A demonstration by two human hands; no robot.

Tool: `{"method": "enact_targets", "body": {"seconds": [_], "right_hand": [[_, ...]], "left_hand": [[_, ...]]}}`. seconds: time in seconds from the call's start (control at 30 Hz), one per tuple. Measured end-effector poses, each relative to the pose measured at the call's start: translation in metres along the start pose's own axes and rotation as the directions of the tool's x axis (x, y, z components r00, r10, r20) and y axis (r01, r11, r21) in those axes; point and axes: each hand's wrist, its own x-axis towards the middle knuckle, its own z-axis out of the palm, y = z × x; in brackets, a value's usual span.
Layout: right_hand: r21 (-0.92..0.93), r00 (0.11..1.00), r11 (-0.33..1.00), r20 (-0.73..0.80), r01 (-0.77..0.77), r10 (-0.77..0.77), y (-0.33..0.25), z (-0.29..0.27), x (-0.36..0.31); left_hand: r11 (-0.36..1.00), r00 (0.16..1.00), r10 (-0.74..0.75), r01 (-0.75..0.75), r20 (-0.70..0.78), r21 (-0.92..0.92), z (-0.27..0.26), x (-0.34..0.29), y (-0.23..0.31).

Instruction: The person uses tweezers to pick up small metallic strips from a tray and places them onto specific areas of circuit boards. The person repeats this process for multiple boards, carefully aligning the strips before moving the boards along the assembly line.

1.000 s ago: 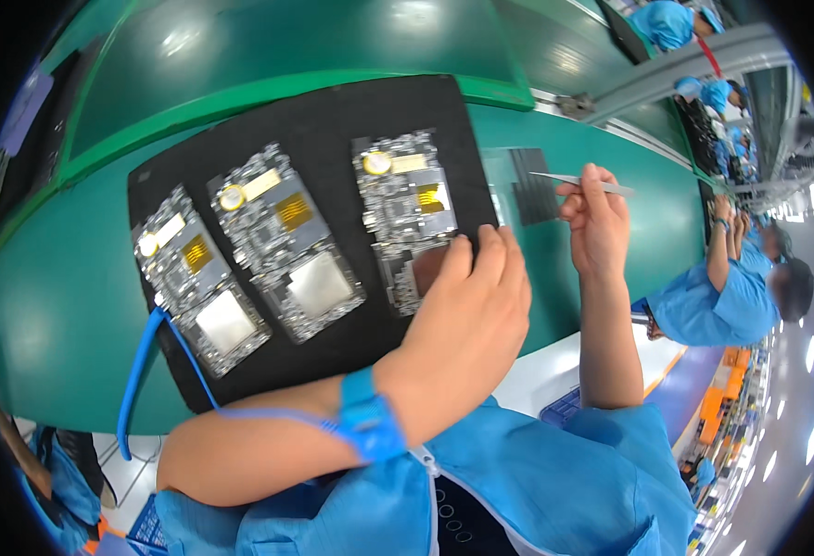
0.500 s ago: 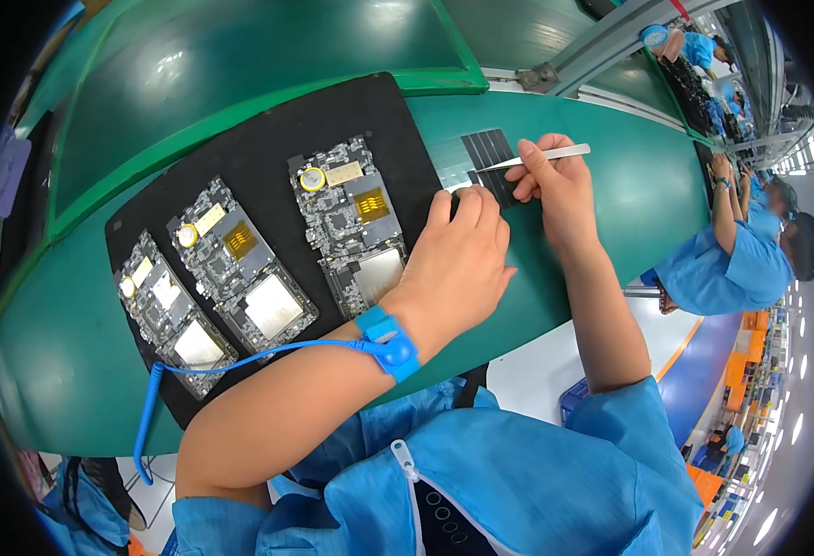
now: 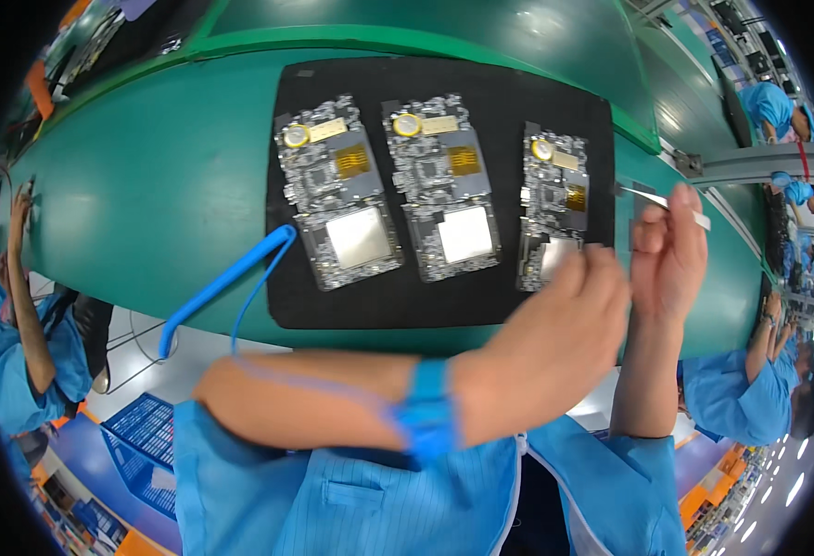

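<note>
Three long circuit boards lie side by side on a black mat (image 3: 361, 310): a left board (image 3: 319, 176), a middle board (image 3: 430, 171) and a right board (image 3: 548, 195). Each carries a round yellow-rimmed cell, an amber patch and a silver plate. My left hand (image 3: 555, 338), smeared by motion, is over the lower right corner of the right board and covers part of its silver plate. Its fingers bend forward; whether they hold anything is not visible. Beyond the mat's right edge, my right hand (image 3: 671, 264) is closed on pale tweezers (image 3: 648, 195), their tips pointing left toward the mat.
A blue wrist strap (image 3: 428, 408) circles my left wrist, its thick blue cord (image 3: 226, 278) crossing the mat's left corner. Behind the green table (image 3: 147, 185) runs a green-edged panel (image 3: 426, 39). A metal frame (image 3: 750, 165) and a co-worker (image 3: 736, 398) are at right; another person (image 3: 18, 324) is at left.
The view has turned, so mat and boards appear straighter and farther right. My left hand has moved from the dark-striped sheet to the right board. The tweezers stay in my right hand.
</note>
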Motion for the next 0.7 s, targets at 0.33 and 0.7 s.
{"method": "enact_targets", "body": {"seconds": [0.33, 0.7], "right_hand": [[-0.188, 0.892, 0.932, 0.280, -0.310, 0.354, 0.076, 0.151, -0.028], [-0.272, 0.921, 0.946, 0.292, -0.178, 0.258, 0.086, 0.161, -0.042]], "left_hand": [[0.850, 0.854, -0.478, 0.509, -0.208, 0.136, -0.016, -0.131, -0.061], [0.866, 0.857, -0.419, 0.477, -0.301, 0.152, -0.006, -0.141, -0.066]]}}
